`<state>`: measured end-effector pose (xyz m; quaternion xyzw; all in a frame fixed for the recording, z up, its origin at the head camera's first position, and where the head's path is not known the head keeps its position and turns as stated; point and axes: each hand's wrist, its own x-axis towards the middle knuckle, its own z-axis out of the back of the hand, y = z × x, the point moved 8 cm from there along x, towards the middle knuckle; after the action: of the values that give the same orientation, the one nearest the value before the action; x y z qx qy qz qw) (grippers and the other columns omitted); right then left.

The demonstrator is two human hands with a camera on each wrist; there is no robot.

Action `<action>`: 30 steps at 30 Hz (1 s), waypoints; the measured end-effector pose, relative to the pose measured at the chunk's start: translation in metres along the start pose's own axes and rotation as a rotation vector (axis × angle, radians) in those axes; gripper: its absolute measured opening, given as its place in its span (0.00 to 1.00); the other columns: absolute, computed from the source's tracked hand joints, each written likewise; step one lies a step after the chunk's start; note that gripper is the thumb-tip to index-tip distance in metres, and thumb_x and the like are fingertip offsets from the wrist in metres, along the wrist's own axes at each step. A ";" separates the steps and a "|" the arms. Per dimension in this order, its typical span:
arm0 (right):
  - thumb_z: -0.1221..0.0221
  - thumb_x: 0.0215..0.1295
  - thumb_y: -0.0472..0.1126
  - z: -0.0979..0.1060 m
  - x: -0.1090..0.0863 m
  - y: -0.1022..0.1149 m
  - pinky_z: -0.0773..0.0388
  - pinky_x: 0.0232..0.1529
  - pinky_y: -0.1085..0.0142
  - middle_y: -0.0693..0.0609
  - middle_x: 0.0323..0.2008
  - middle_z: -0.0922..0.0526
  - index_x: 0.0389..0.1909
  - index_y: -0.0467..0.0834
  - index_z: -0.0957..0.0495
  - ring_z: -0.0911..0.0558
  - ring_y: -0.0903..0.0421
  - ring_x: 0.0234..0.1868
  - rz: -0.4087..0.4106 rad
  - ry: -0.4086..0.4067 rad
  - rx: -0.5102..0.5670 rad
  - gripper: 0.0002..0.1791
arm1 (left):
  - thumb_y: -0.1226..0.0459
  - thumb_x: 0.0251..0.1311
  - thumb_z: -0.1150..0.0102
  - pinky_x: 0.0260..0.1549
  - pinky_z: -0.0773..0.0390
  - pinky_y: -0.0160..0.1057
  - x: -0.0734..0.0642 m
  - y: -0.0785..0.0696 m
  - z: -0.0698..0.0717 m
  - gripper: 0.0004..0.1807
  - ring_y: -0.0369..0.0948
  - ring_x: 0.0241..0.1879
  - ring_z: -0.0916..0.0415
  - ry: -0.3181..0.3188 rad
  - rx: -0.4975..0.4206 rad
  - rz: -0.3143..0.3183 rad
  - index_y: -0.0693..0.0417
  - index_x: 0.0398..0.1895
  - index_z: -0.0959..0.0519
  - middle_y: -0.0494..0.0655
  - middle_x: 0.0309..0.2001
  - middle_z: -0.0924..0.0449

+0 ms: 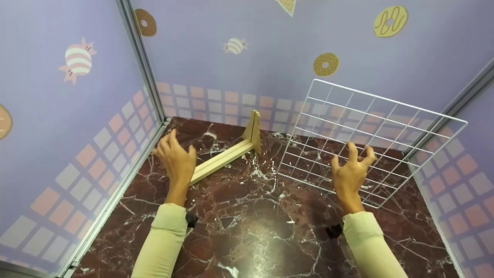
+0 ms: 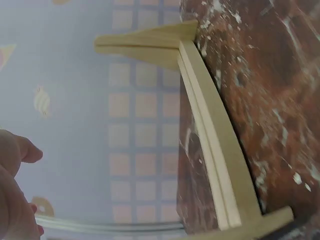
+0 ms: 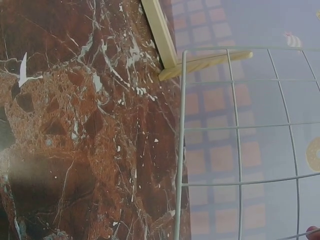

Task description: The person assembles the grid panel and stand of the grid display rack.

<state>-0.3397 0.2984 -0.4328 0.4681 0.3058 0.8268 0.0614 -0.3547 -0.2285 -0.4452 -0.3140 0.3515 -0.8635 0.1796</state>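
Note:
A white wire grid panel stands tilted at the right in the head view, its wires also in the right wrist view. My right hand is at the lower middle of the panel, fingers bent and hooked at its wires. At the edge of the right wrist view, one fingertip shows right at a wire. My left hand hangs in the air with loosely bent, spread fingers and holds nothing. Below and beside it, a pale wooden stand lies on the floor, a long grooved bar with tapered end pieces.
The dark red marbled floor has white veins. A lilac wall printed with sweets and doughnuts rises behind, with side walls at left and right. A metal strip runs up the left corner.

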 end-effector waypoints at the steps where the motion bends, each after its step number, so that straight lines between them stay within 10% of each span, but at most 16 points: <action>1: 0.30 0.53 0.36 0.000 0.000 0.000 0.20 0.31 0.42 0.31 0.68 0.39 0.59 0.49 0.26 0.24 0.38 0.44 -0.001 0.001 0.000 0.30 | 0.64 0.59 0.33 0.81 0.62 0.60 -0.001 0.005 0.002 0.40 0.57 0.72 0.42 -0.020 -0.024 0.006 0.55 0.75 0.36 0.61 0.69 0.34; 9: 0.32 0.56 0.37 0.003 0.000 -0.008 0.19 0.32 0.42 0.32 0.68 0.40 0.60 0.48 0.26 0.24 0.40 0.42 -0.026 0.012 -0.001 0.29 | 0.73 0.55 0.37 0.71 0.33 0.54 -0.019 0.041 0.005 0.38 0.59 0.68 0.37 -0.111 -0.194 0.104 0.56 0.72 0.32 0.64 0.66 0.35; 18: 0.31 0.56 0.36 0.003 -0.002 -0.012 0.20 0.34 0.42 0.31 0.68 0.40 0.60 0.48 0.26 0.23 0.39 0.43 -0.035 0.016 -0.003 0.30 | 0.75 0.54 0.41 0.62 0.24 0.57 -0.025 0.063 0.008 0.36 0.61 0.63 0.31 -0.134 -0.261 0.208 0.49 0.69 0.31 0.64 0.65 0.35; 30: 0.32 0.55 0.34 0.002 -0.005 -0.016 0.21 0.33 0.44 0.34 0.69 0.41 0.62 0.48 0.26 0.24 0.41 0.44 -0.051 0.016 0.005 0.31 | 0.80 0.52 0.45 0.62 0.24 0.52 -0.023 0.067 0.013 0.32 0.57 0.58 0.26 -0.175 -0.326 0.195 0.58 0.63 0.28 0.64 0.57 0.26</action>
<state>-0.3388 0.3099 -0.4445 0.4536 0.3203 0.8280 0.0786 -0.3227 -0.2688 -0.4963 -0.3772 0.4982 -0.7433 0.2390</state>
